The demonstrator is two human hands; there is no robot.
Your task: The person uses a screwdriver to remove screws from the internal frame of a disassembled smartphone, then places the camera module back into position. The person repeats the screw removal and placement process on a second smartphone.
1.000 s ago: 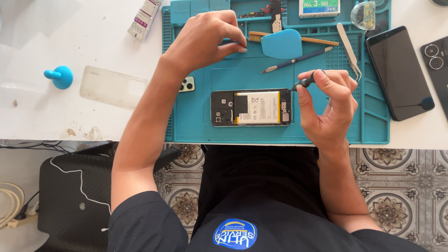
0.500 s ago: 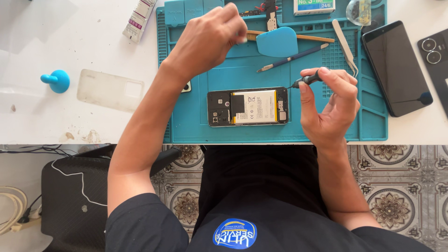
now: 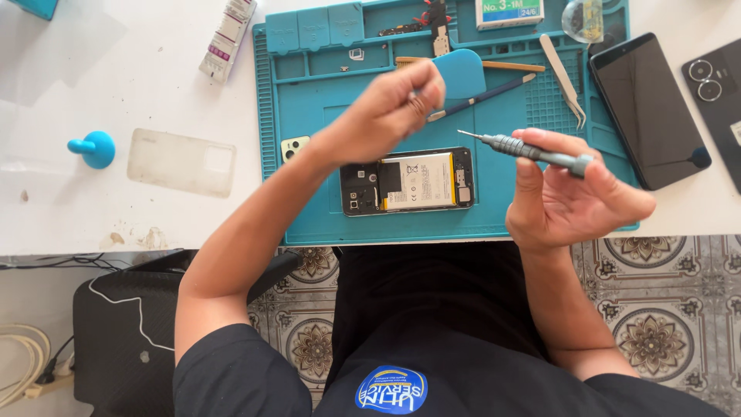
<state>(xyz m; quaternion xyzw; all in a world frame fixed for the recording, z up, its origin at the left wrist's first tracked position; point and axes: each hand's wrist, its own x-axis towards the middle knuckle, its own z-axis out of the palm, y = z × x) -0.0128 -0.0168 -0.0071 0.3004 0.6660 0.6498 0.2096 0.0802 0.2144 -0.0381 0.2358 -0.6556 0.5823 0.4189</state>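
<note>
An opened phone [image 3: 407,182] lies back up on the teal work mat [image 3: 309,208], its battery and boards showing. My right hand [image 3: 567,197] hovers to the right of it and grips a grey precision screwdriver [image 3: 532,150] with the tip pointing left. My left hand [image 3: 390,112] is raised above the mat just behind the phone, fingers pinched together; whether something small sits between them I cannot tell.
On the mat's far side lie a blue pry card [image 3: 459,71], a thin blue tool [image 3: 486,94], tweezers [image 3: 565,79] and small parts. A dark phone screen [image 3: 648,108] rests at right. A clear phone case [image 3: 181,162], blue suction cup [image 3: 93,148] and tube [image 3: 228,37] lie left.
My left hand came back from the far side of the mat toward the phone. My right hand lifted the screwdriver off the phone and turned its tip to the left.
</note>
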